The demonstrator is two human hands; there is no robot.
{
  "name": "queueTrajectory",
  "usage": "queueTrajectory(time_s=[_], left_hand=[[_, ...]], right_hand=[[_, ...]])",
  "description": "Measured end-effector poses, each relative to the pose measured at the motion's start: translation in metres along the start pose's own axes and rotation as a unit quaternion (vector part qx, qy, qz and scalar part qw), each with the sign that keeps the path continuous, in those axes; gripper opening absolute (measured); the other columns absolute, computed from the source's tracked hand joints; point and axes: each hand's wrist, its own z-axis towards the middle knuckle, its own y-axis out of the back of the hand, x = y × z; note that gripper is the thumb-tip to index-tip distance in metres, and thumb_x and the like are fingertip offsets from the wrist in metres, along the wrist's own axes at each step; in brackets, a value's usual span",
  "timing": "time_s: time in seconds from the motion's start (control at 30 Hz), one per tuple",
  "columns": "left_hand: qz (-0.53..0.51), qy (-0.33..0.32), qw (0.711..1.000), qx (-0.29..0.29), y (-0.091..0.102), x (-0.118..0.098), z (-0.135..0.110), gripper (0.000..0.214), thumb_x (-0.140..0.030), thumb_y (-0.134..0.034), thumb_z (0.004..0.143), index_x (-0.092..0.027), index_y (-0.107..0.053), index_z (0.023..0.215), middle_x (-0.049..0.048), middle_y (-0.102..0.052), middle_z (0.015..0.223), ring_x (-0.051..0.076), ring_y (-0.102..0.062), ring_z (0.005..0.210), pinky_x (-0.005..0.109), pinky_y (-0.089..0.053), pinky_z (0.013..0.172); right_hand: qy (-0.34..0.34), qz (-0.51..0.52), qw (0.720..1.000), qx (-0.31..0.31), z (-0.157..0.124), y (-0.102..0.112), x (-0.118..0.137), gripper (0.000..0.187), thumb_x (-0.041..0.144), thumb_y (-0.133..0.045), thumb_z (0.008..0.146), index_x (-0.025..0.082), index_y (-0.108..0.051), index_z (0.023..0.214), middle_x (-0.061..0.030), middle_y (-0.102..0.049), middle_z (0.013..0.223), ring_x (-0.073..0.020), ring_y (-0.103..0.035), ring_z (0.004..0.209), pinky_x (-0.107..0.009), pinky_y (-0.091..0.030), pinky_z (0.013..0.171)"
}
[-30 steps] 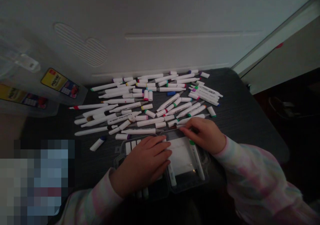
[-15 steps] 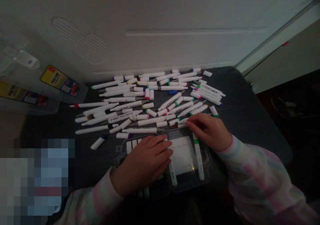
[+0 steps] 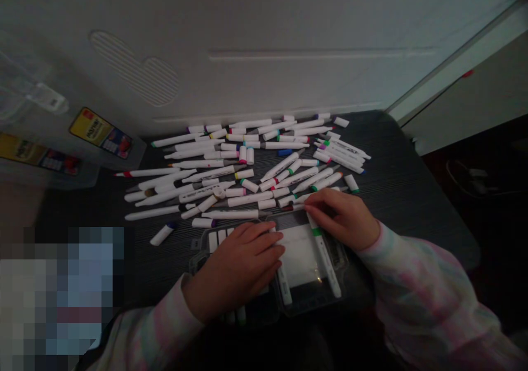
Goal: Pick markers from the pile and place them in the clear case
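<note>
My left hand (image 3: 237,264) lies flat over the left half of a clear plastic case (image 3: 307,309), fingers stretched out. Its fingertips reach a white marker (image 3: 284,286) lying along the middle of the case. With thumb and fingers pinched together, my right hand (image 3: 344,217) has the upper end of a green-banded white marker (image 3: 325,258). That marker slants over the case's right half, its lower end near the front right corner. Several more white markers (image 3: 212,242) sit in the left half, partly hidden under my left hand.
Many loose white markers (image 3: 210,173) and caps, such as a blue cap (image 3: 284,153), cover the dark table (image 3: 421,195) beyond the case. A pale panel (image 3: 289,79) rises behind them. Clear boxes with labels (image 3: 101,132) stand at the left.
My right hand has shifted slightly left. The upper end of the green-banded marker has moved left and its lower end right, so it tilts more. My left hand has stayed put.
</note>
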Motion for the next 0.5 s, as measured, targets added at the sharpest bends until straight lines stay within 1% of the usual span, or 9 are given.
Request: queueTrajectory(time_s=[0.13,0.2,0.27,0.33,0.4,0.5], left_hand=[[0.001,-0.004,1.0,-0.006,-0.001,0.001,0.0,0.022,-0.024,-0.042,0.083,-0.021,-0.054,0.102,0.0,-0.055,0.114,0.019,-0.041,0.113,0.038,-0.039,0.091],[0.004,-0.005,1.0,-0.009,-0.001,0.001,0.0,0.022,-0.024,-0.043,0.083,-0.022,-0.054,0.101,0.0001,-0.056,0.113,0.019,-0.042,0.113,0.037,-0.039,0.09],[0.006,-0.005,1.0,-0.012,-0.001,0.0,0.001,0.021,-0.024,-0.044,0.082,-0.022,-0.054,0.1,0.0002,-0.056,0.112,0.018,-0.042,0.112,0.037,-0.04,0.09],[0.006,-0.003,1.0,-0.012,0.0,0.0,0.001,0.021,-0.024,-0.043,0.082,-0.022,-0.054,0.1,0.0,-0.056,0.112,0.018,-0.042,0.112,0.037,-0.039,0.09],[0.003,-0.001,1.0,-0.009,0.001,0.0,0.001,0.021,-0.024,-0.043,0.083,-0.022,-0.054,0.101,-0.0003,-0.056,0.113,0.018,-0.042,0.113,0.037,-0.039,0.091],[0.0,0.0,1.0,-0.002,0.001,0.0,0.001,0.021,-0.024,-0.042,0.083,-0.022,-0.054,0.101,-0.0007,-0.056,0.113,0.019,-0.041,0.113,0.037,-0.039,0.091]], right_hand=[[0.011,0.017,1.0,0.013,-0.001,-0.001,0.001,0.008,0.02,-0.049,0.079,0.015,-0.054,0.082,-0.0019,-0.057,0.068,-0.0089,-0.051,0.057,-0.021,-0.04,0.054],[0.023,0.032,0.999,0.032,-0.001,0.001,0.001,0.01,0.021,-0.049,0.078,0.016,-0.054,0.085,-0.002,-0.055,0.07,-0.0088,-0.049,0.057,-0.021,-0.039,0.053],[0.039,0.045,0.997,0.058,-0.001,0.005,0.001,0.013,0.022,-0.051,0.077,0.016,-0.054,0.088,-0.0033,-0.055,0.075,-0.0096,-0.049,0.062,-0.022,-0.04,0.057],[0.038,0.051,0.992,0.107,-0.002,0.013,0.0,0.014,0.023,-0.052,0.076,0.016,-0.054,0.088,-0.0029,-0.054,0.075,-0.01,-0.049,0.064,-0.022,-0.04,0.058],[0.012,0.053,0.983,0.176,-0.002,0.021,0.0,0.012,0.025,-0.053,0.076,0.017,-0.054,0.085,0.0005,-0.05,0.066,-0.0089,-0.046,0.058,-0.021,-0.037,0.054],[-0.035,0.063,0.96,0.271,-0.003,0.029,-0.001,0.01,0.026,-0.053,0.075,0.018,-0.052,0.081,0.005,-0.042,0.057,-0.007,-0.041,0.05,-0.019,-0.032,0.048]])
